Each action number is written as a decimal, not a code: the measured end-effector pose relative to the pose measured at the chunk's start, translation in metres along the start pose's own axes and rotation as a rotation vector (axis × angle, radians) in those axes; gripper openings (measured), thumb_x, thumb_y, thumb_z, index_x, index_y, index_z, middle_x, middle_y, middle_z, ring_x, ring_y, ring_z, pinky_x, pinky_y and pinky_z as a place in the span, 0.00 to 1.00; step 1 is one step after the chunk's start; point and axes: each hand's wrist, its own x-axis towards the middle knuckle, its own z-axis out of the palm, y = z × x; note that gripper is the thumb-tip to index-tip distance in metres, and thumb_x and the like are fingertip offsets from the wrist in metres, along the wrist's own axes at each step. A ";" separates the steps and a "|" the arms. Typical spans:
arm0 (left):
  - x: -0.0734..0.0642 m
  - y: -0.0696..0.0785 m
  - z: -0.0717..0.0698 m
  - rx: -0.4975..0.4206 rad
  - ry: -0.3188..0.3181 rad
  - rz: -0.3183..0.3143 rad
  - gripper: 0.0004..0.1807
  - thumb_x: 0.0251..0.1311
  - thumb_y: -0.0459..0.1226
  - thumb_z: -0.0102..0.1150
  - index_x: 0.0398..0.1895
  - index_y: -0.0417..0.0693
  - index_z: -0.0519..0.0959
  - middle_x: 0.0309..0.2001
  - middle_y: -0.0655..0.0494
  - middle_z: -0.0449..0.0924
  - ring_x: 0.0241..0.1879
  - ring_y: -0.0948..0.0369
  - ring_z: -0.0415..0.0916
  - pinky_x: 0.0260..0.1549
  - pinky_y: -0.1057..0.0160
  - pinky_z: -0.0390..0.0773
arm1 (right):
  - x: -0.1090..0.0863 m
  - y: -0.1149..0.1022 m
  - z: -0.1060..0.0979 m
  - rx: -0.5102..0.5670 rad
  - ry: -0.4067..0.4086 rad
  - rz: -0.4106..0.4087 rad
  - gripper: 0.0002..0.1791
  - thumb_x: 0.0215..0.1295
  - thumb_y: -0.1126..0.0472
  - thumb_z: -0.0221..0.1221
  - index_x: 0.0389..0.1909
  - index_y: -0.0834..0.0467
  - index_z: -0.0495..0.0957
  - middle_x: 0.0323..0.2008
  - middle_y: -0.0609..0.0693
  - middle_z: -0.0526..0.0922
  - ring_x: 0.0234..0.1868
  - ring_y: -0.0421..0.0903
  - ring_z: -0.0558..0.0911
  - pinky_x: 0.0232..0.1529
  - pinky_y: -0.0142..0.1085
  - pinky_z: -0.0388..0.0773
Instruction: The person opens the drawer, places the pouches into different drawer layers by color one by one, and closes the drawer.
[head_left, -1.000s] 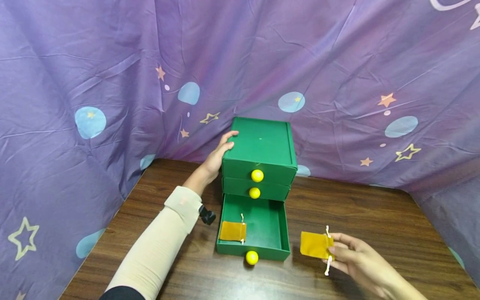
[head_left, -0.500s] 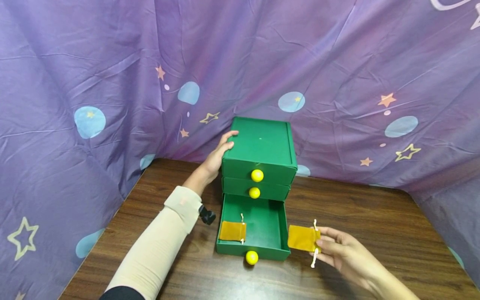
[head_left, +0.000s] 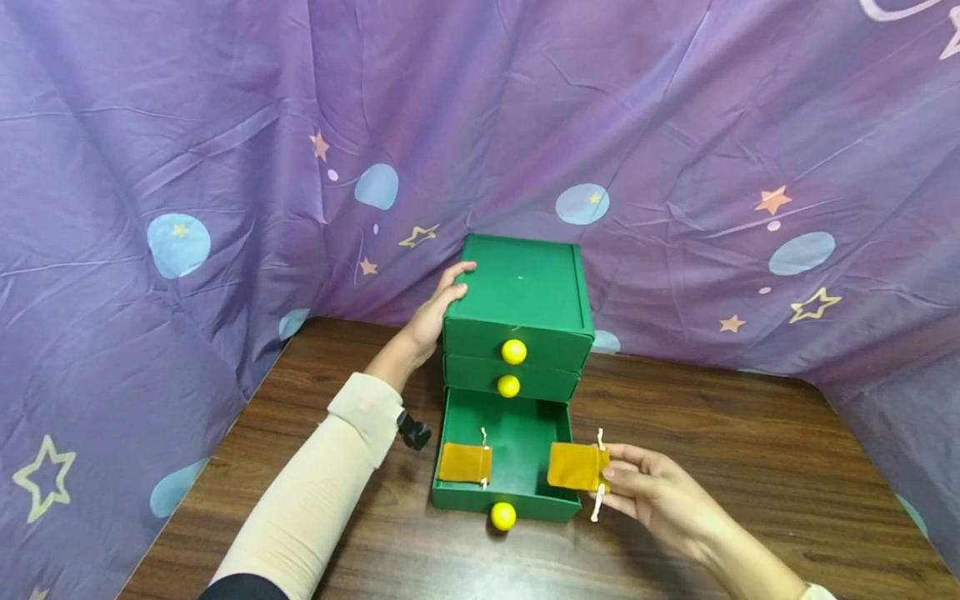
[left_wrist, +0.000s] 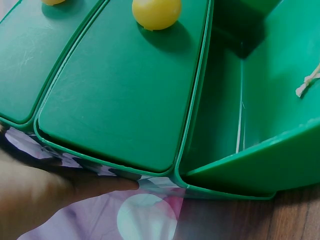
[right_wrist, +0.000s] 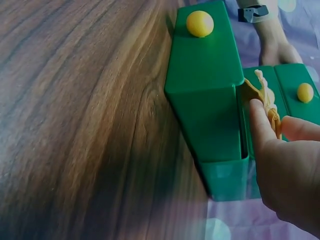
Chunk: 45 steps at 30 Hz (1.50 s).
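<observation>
A green cabinet of three stacked drawers stands on the table, each drawer with a yellow ball knob. Its bottom drawer is pulled out, and a mustard drawstring pouch lies flat at the drawer's left. My left hand rests against the cabinet's left side, fingertips at the top edge; in the left wrist view its thumb lies straight along that side. At the drawer's right wall, my right hand pinches a second mustard drawstring pouch by its corded end. The pouch's body hangs over the drawer's right part.
The upper two drawers, with knobs facing front, are closed. Brown wood-grain table surrounds the cabinet. A purple curtain with stars and blue shapes hangs close behind it. A black strap buckle sticks out at the left wrist.
My right hand has carried its pouch leftward, from beside the drawer to over its right wall. The left hand, the cabinet and the other pouch have stayed put.
</observation>
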 end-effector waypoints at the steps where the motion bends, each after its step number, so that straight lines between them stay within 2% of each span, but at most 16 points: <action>1: 0.000 0.000 0.000 0.001 -0.001 -0.001 0.29 0.77 0.43 0.34 0.80 0.58 0.55 0.83 0.54 0.43 0.77 0.47 0.48 0.75 0.43 0.46 | 0.002 0.000 0.001 -0.002 0.008 0.007 0.20 0.78 0.72 0.47 0.67 0.71 0.63 0.58 0.59 0.81 0.59 0.51 0.83 0.63 0.43 0.76; 18: -0.001 0.000 0.001 0.005 -0.008 0.012 0.30 0.77 0.43 0.33 0.81 0.55 0.55 0.83 0.53 0.42 0.78 0.47 0.47 0.76 0.43 0.44 | 0.030 0.004 0.019 -0.117 0.103 0.062 0.30 0.75 0.70 0.52 0.69 0.82 0.53 0.51 0.57 0.83 0.51 0.47 0.85 0.57 0.38 0.81; 27: -0.001 0.001 0.001 -0.016 -0.009 0.015 0.29 0.78 0.42 0.33 0.81 0.56 0.55 0.83 0.52 0.43 0.76 0.46 0.50 0.75 0.44 0.47 | 0.045 0.000 0.032 -0.200 0.146 0.088 0.31 0.73 0.72 0.51 0.70 0.82 0.52 0.48 0.56 0.84 0.46 0.43 0.84 0.50 0.32 0.83; 38: 0.000 0.000 0.001 -0.019 -0.006 0.025 0.29 0.78 0.42 0.33 0.80 0.55 0.55 0.82 0.52 0.43 0.75 0.46 0.52 0.75 0.44 0.48 | 0.063 0.000 0.044 -0.257 0.194 0.131 0.31 0.72 0.75 0.50 0.71 0.82 0.51 0.55 0.70 0.78 0.51 0.49 0.83 0.55 0.40 0.82; 45: 0.000 0.000 0.001 -0.027 -0.010 0.021 0.29 0.78 0.42 0.32 0.81 0.55 0.54 0.82 0.52 0.43 0.74 0.45 0.53 0.75 0.44 0.50 | 0.070 0.001 0.051 -0.316 0.217 0.154 0.30 0.70 0.77 0.50 0.70 0.81 0.54 0.52 0.69 0.79 0.50 0.52 0.83 0.56 0.46 0.82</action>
